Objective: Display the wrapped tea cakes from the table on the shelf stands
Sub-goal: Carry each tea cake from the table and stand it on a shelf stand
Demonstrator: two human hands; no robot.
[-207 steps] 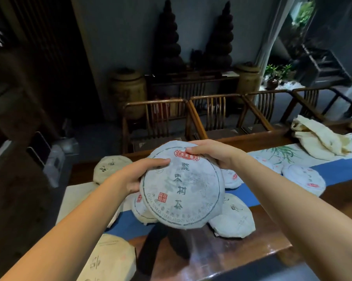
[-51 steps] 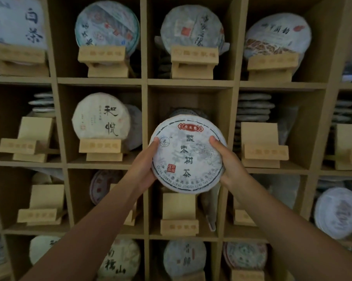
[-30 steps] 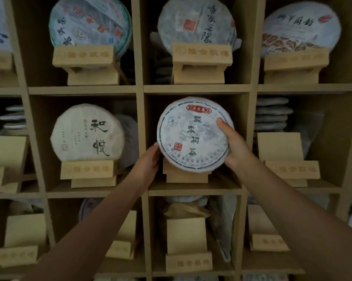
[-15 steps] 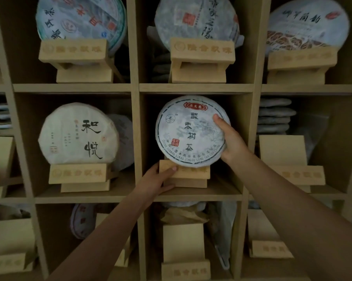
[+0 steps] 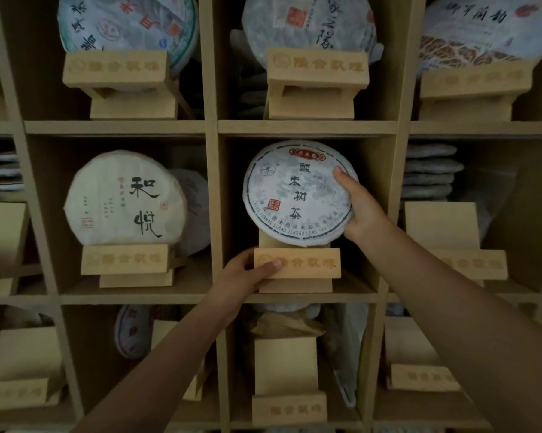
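Head view, shelf [image 5: 307,128] w/ cubbies. Tea cake [image 5: 298,193], white wrapper w/ blue ring and red label, stands upright in centre cubby, lower edge on wooden stand [image 5: 297,264]. Right hand [image 5: 358,210] grips cake's right edge, thumb across the front. Left hand [image 5: 248,276] holds stand's left end, thumb on its front bar. Hands apart. Adjacent left cubby: cream-wrapped cake [image 5: 124,198] upright on own stand [image 5: 124,260]. Right cubby: empty stand [image 5: 450,245], flat stack of cakes [image 5: 430,171] behind.
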